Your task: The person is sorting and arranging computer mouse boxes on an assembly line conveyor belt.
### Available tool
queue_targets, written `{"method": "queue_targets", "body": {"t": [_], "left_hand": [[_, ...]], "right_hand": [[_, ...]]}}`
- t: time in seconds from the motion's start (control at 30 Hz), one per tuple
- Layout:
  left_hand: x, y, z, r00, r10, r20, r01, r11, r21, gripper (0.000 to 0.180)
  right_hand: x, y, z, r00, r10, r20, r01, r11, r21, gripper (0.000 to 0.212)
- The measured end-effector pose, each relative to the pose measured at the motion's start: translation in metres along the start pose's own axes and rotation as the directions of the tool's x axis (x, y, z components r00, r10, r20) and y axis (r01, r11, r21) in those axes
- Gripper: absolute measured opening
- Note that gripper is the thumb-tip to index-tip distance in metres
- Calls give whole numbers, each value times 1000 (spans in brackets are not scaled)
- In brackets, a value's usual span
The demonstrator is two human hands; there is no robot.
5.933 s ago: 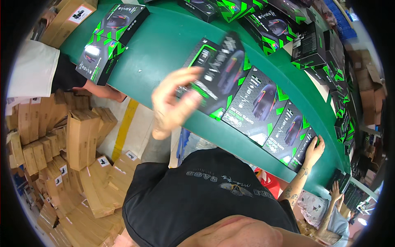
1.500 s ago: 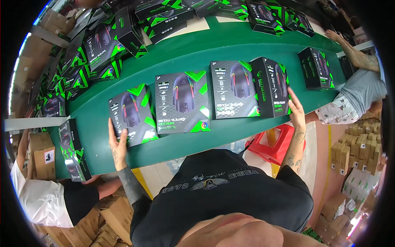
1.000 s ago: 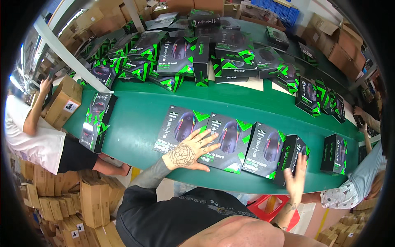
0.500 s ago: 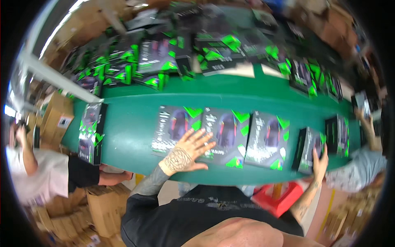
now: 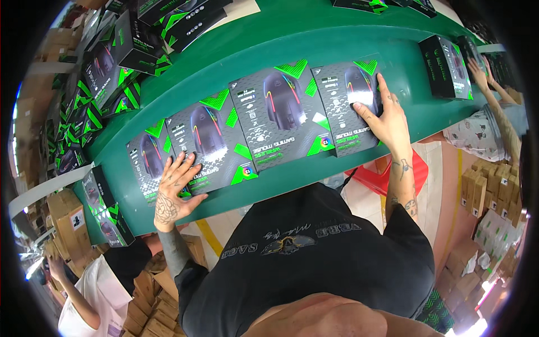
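Several black and green computer mouse boxes lie side by side in a row on the green table, each with a picture of a dark mouse on its face. My left hand point(image 5: 175, 191) lies flat with fingers spread across the boundary between the leftmost box point(image 5: 147, 154) and the second box point(image 5: 209, 132). To their right is a third box point(image 5: 281, 115), which neither hand touches. My right hand point(image 5: 388, 117) grips the right end box point(image 5: 349, 84), thumb on its face and fingers along its right edge.
More mouse boxes point(image 5: 104, 62) are piled at the far left. Two stand near the table's left end point(image 5: 104, 210). At the right, a co-worker's hands point(image 5: 482, 76) are near another box point(image 5: 449, 67). A red stool point(image 5: 376, 178) is below the table point(image 5: 224, 62).
My right hand has brought the right end box left against the row. My left hand stays spread on the left boxes. The head view has tilted down and turned.
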State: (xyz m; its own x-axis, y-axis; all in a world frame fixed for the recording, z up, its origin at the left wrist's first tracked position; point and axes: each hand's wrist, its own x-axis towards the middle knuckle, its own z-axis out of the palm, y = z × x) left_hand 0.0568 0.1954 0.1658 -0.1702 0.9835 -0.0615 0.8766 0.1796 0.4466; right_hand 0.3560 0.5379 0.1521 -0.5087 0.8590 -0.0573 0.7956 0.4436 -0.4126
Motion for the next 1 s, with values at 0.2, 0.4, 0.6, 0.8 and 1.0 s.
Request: {"method": "queue_targets", "body": {"t": [0.2, 0.4, 0.6, 0.8, 1.0], "left_hand": [[35, 54, 20, 993, 23, -118, -12, 996, 89, 78], [68, 78, 55, 992, 90, -83, -69, 971, 227, 85], [71, 77, 60, 980, 153, -125, -111, 949, 297, 81], [75, 83, 61, 975, 158, -158, -105, 947, 303, 80], [78, 89, 57, 973, 146, -179, -93, 956, 277, 73]], "right_hand": [[30, 9, -2, 991, -131, -35, 130, 991, -30, 92], [21, -6, -3, 974, -219, 67, 221, 975, -32, 98], [43, 0, -2, 910, -404, -96, 384, 907, -174, 81], [111, 26, 22, 876, -481, 45, 332, 667, 667, 34], [157, 67, 28, 788, -614, 43, -201, -190, 961, 23]]}}
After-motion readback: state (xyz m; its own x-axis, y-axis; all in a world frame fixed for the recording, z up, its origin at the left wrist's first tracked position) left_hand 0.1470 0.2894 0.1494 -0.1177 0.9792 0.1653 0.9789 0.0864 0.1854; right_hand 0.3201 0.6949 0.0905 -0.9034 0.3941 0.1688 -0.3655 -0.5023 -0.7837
